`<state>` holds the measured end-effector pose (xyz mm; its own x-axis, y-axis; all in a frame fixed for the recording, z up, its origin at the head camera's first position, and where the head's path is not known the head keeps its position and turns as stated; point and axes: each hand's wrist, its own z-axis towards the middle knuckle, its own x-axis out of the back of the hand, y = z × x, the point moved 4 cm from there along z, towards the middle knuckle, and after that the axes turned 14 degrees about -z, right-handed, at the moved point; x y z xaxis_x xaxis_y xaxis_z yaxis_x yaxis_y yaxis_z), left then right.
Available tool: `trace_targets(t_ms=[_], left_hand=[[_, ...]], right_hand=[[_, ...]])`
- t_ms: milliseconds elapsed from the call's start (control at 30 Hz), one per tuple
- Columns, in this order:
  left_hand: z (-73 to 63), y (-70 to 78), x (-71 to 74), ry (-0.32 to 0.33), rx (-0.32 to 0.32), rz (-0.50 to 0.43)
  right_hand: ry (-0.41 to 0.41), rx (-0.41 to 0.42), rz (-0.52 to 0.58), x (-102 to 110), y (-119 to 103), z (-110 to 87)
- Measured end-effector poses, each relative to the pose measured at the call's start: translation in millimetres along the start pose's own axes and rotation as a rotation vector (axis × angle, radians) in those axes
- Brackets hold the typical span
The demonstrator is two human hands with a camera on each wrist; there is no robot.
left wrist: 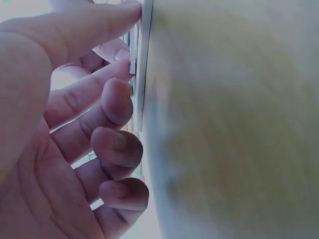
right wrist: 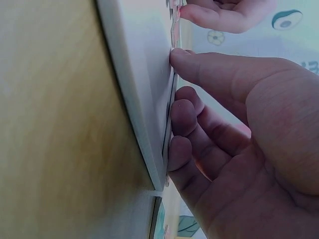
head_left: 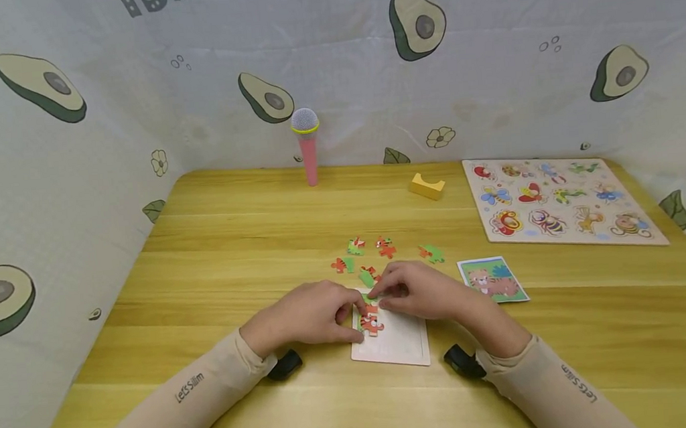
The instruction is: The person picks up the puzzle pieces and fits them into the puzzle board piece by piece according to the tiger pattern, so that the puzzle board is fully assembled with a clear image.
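Observation:
A pale square puzzle board (head_left: 398, 347) lies in front of me, with a few joined tiger puzzle pieces (head_left: 372, 324) along its left side. My left hand (head_left: 314, 313) comes in from the left; its thumb rests at the board's left edge and its index fingertip presses on the pieces. In the left wrist view the other fingers (left wrist: 122, 149) bend loosely beside the board. From the right, my right hand (head_left: 424, 291) touches the upper pieces with index finger and thumb. The right wrist view has its thumb (right wrist: 199, 64) against the board face, beside a piece's edge.
Several loose puzzle pieces (head_left: 384, 247) lie beyond the board. A tiger picture card (head_left: 493, 280) is to its right. Farther back are a pink toy microphone (head_left: 309, 156), a yellow arched block (head_left: 427, 187) and a large insect puzzle board (head_left: 566, 203). Printed cloth hangs behind the table.

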<state>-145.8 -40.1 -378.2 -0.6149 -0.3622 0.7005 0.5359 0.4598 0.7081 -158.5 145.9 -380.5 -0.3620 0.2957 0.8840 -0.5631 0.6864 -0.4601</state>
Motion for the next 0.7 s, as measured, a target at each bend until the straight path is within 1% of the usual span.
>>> trace_targets(t_ms=[267, 500, 700], left_hand=[[0.6, -1.3, 0.6, 0.025, 0.005, -0.022], [1.0, -2.3, -1.2, 0.02, 0.009, -0.014], [2.1, 0.2, -0.1, 0.066, -0.014, 0.022]], right_hand=[[0.007, 0.012, -0.01, -0.2, -0.3, 0.7], [0.005, 0.015, -0.007, -0.7, -0.8, 0.8], [0.004, 0.008, -0.014, 0.2, -0.4, 0.2]])
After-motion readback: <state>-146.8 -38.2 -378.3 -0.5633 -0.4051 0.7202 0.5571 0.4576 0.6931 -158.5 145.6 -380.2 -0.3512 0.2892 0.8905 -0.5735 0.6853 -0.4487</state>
